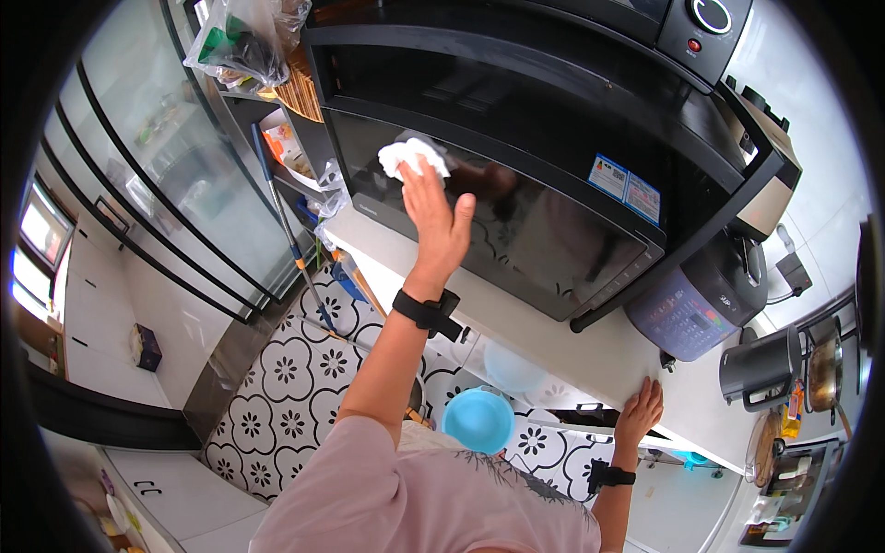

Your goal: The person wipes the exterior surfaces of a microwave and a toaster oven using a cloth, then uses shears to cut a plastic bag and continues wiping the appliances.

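Observation:
My left hand (435, 221) presses a crumpled white cloth or tissue (413, 153) with its fingertips against the glossy dark door of a black microwave oven (525, 221). The contact is at the upper left part of the door, where the hand is mirrored in the glass. The microwave stands on a white countertop (546, 345) under a black metal rack (719, 200). Farther right, my right hand (640, 409) rests on the counter's front edge and holds nothing. Both wrists wear black straps.
A rice cooker (691, 304) and a black electric kettle (759, 370) stand right of the microwave. Above it sits an appliance with a dial (709, 41). A light-blue basin (477, 418) is below the counter. A telescopic pole (283, 214) leans at left near a glass door (159, 138).

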`<state>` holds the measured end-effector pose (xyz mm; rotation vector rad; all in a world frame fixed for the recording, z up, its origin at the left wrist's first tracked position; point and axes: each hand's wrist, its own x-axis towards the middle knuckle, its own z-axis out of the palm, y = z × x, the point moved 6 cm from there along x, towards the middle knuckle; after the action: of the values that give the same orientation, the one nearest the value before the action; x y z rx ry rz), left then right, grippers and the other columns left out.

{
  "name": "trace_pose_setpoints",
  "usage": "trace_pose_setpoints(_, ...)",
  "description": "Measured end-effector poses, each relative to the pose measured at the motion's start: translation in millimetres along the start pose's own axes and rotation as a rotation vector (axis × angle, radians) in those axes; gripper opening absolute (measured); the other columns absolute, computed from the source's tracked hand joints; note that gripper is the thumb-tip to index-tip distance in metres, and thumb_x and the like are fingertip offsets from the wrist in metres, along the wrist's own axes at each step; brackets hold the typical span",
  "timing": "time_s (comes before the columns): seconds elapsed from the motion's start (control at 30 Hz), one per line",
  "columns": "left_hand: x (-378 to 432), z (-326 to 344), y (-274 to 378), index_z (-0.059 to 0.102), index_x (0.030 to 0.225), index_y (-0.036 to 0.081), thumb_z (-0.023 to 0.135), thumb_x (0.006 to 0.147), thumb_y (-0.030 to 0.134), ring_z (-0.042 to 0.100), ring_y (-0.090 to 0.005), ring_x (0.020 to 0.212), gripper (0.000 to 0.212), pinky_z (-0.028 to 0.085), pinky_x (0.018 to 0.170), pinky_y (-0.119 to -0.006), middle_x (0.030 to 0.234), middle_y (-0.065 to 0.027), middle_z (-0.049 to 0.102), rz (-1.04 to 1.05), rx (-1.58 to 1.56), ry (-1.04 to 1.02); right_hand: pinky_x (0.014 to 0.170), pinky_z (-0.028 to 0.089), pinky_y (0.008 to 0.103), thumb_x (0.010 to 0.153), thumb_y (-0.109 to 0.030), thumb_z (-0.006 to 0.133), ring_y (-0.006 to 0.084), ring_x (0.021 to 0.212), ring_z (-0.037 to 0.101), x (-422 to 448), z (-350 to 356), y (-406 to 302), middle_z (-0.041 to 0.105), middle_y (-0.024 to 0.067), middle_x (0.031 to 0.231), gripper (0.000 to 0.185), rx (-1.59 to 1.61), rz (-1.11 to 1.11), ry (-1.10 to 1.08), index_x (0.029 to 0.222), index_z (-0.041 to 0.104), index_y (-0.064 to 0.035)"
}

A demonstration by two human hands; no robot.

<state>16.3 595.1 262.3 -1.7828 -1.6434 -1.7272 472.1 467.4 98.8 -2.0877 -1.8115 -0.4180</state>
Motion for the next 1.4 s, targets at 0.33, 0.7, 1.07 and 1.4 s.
trace_pose_setpoints(0.33, 17.9, -5.2, 66.8, 0.027, 0.135, 0.002, 0.037, 0.089, 0.049, 0.019, -0.0384, 0.130, 0.067, 0.012, 0.103, -0.049, 0.138, -0.0250, 0.022, 0.202, 0.137, 0.016, 0.099, 0.024, 0.0441, 0.090, -0.025, 0.030, 0.0307, 0.121, 0.033, -0.4, -2.9, -0.6, 0.037, 0.0120, 0.132, 0.042, 0.002, -0.005, 0.018, 0.128, 0.041, -0.0098)
trace_pose_setpoints(0.7, 17.9, 10.4, 150.5, 0.053, 0.115, 0.006, 0.048, 0.080, 0.055, 0.044, -0.0340, 0.114, 0.060, 0.024, 0.100, -0.047, 0.118, -0.0181, 0.050, 0.507, 0.023, -0.280, 0.102, 0.021, 0.0446, 0.091, -0.026, 0.030, 0.0304, 0.123, 0.030, 1.6, -4.4, -3.1, 0.035, 0.0124, 0.133, 0.042, 0.021, 0.006, -0.019, 0.129, 0.040, -0.0104)
trace_pose_setpoints(1.07, 97.8, -32.4, 31.6, 0.057, 0.114, 0.007, 0.031, 0.088, 0.055, 0.046, -0.0258, 0.116, 0.060, 0.024, 0.102, -0.044, 0.115, -0.0143, 0.056, 0.241, 0.520, -0.201, 0.100, 0.022, 0.0440, 0.091, -0.025, 0.030, 0.0283, 0.122, 0.032, 0.2, -3.4, -1.7, 0.037, 0.0115, 0.132, 0.042, 0.007, 0.011, 0.011, 0.129, 0.040, -0.0116)
trace_pose_setpoints(1.4, 121.4, 16.0, 51.7, 0.056, 0.113, 0.006, 0.018, 0.090, 0.055, 0.042, -0.0308, 0.117, 0.066, 0.032, 0.098, -0.035, 0.120, -0.0164, 0.052, 0.206, 0.343, -0.708, 0.101, 0.022, 0.0459, 0.089, -0.022, 0.032, 0.0299, 0.122, 0.031, 1.5, -7.7, -5.0, 0.036, 0.0127, 0.131, 0.042, 0.011, 0.009, 0.022, 0.129, 0.039, -0.0103)
